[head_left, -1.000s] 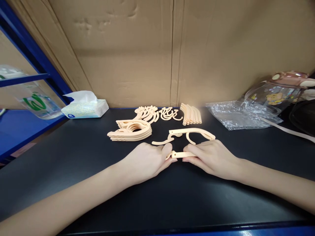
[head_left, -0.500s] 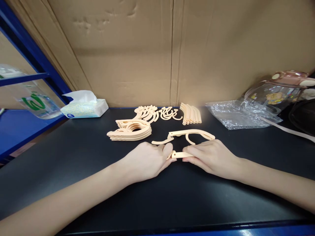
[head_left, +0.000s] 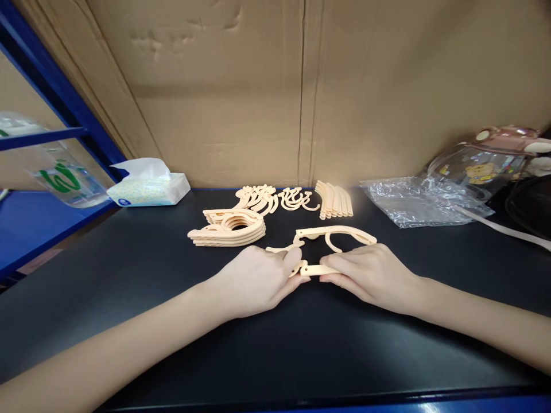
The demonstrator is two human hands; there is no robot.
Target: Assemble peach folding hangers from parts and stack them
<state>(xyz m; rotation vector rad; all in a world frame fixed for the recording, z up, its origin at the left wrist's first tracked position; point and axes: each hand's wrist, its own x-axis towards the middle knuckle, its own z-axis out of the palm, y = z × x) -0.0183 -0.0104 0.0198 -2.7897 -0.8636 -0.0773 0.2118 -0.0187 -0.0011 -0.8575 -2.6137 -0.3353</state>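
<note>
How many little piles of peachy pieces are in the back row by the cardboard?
3: a pile of fanned pieces on the left, a pile of thin hooks in the middle, and a row of longer pieces on the right. Some single pieces may be hidden underneath.

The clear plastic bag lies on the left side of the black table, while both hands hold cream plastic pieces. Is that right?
Not quite: the clear plastic bag lies on the right side of the black table, as the head view shows. The rest holds: the left hand and the right hand both hold cream plastic pieces.
</note>
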